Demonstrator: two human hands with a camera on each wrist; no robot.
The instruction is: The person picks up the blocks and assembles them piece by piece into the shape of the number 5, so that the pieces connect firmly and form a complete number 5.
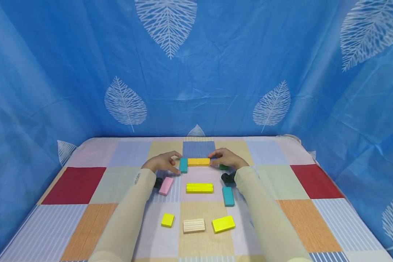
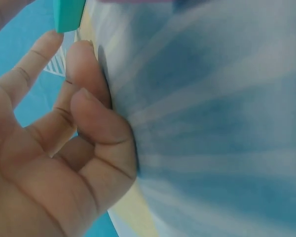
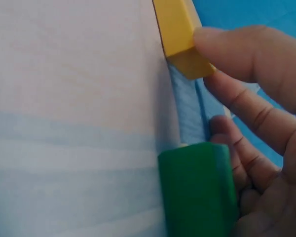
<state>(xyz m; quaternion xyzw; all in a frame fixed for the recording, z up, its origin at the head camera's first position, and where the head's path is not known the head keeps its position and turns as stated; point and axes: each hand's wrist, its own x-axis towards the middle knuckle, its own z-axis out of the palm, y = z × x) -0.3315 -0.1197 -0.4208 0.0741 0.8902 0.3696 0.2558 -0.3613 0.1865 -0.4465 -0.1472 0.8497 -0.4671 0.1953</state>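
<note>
My left hand point(image 1: 163, 162) holds a teal wooden block point(image 1: 183, 165) by its two ends, thumb at the near end and fingers at the far one. One fingertip meets the edge of the teal block point(image 2: 69, 15) in the left wrist view, the other fingers curled on the cloth. Opposite, my right hand point(image 1: 228, 159) pinches the right end of a long orange-yellow block point(image 1: 198, 162), which lies crosswise against the teal one. In the right wrist view two fingertips are at the end of the orange-yellow block point(image 3: 180, 44). A green block point(image 3: 197, 187) sits beneath that palm.
Nearer lie a pink block point(image 1: 166, 186), a long yellow block point(image 1: 199, 188) and another teal block point(image 1: 228, 196). In front are a small yellow block point(image 1: 167, 220), a plain ridged block point(image 1: 194, 225) and a yellow block point(image 1: 223, 224). A blue curtain point(image 1: 196, 72) hangs behind the table.
</note>
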